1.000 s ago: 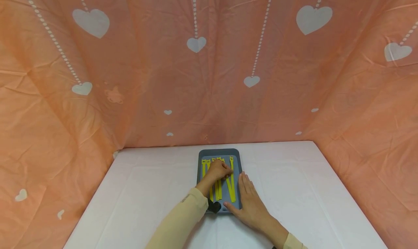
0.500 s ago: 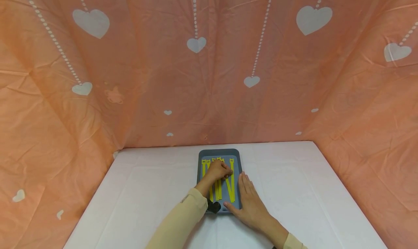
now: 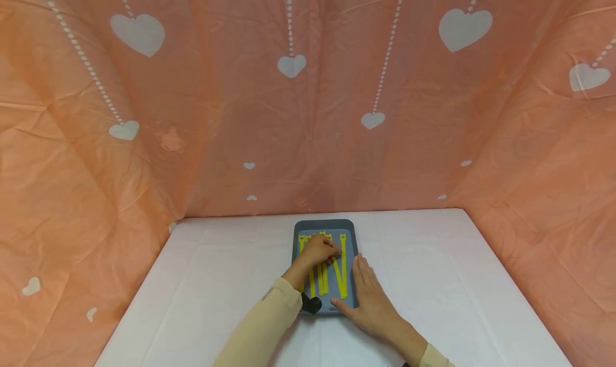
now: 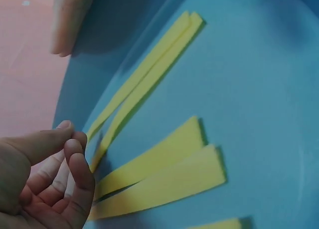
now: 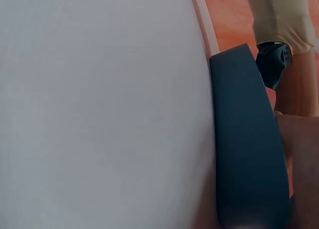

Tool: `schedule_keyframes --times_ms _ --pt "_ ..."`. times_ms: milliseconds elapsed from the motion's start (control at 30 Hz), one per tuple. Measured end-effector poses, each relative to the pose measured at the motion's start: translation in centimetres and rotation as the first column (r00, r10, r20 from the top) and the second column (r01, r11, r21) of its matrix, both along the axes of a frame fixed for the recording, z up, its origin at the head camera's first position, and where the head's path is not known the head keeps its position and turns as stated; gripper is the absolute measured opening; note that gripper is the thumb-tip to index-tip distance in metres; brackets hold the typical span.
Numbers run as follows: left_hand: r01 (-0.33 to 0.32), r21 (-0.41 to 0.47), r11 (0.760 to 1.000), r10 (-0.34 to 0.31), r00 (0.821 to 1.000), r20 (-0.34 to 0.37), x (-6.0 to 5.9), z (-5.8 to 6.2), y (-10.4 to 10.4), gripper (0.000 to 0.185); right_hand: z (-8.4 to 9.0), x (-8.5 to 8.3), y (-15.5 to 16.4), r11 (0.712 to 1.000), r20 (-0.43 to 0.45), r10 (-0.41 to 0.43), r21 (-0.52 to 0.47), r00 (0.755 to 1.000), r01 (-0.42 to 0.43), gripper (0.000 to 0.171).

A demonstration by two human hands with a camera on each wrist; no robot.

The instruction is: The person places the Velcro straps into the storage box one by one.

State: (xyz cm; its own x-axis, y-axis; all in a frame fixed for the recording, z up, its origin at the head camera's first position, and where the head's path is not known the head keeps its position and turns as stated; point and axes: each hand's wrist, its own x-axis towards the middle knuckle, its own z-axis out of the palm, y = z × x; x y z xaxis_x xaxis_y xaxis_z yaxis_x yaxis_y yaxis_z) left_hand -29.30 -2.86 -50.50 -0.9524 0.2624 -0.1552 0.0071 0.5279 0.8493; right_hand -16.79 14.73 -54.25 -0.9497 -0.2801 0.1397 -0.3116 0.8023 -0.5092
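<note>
A grey-blue tray (image 3: 324, 224) lies on the white table, holding several yellow strips (image 3: 340, 273) laid lengthwise. My left hand (image 3: 321, 251) is over the strips at the tray's far half, fingers curled. In the left wrist view its thumb and fingertips (image 4: 75, 144) pinch the end of a thin yellow strip (image 4: 149, 74), beside wider strips (image 4: 164, 171). My right hand (image 3: 368, 297) lies flat on the table against the tray's right rim, fingers straight, thumb at the near rim. The right wrist view shows the tray's outer wall (image 5: 246, 139).
The white table (image 3: 216, 281) extends to either side of the tray. Orange cloth with white hearts (image 3: 308, 115) closes off the back and both sides. A black wrist camera (image 3: 313, 304) sits at the left sleeve by the tray's near corner.
</note>
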Motion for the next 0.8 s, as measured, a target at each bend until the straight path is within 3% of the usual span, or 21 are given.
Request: schedule_keyframes --times_ms 200,333,500,800 --pt "0.063 0.018 0.998 -0.062 0.996 -0.07 0.0 1.0 -1.3 0.015 0.3 -0.4 0.6 0.999 0.059 0.001 -0.036 0.998 0.001 0.115" --pt "0.08 0.087 0.993 -0.073 0.994 -0.077 0.0 1.6 -2.7 0.019 0.7 -0.8 1.2 0.999 0.087 0.0 -0.049 0.996 0.005 0.11" --pt "0.055 0.095 0.994 -0.045 0.993 -0.105 0.3 1.9 -4.9 0.02 1.3 -1.3 2.4 1.0 0.004 0.008 -0.03 1.0 -0.008 0.1" --pt "-0.033 -0.044 0.998 0.022 0.972 -0.232 1.8 2.5 -9.0 0.014 2.4 -2.0 6.0 1.0 -0.15 -0.021 0.014 0.988 0.023 0.09"
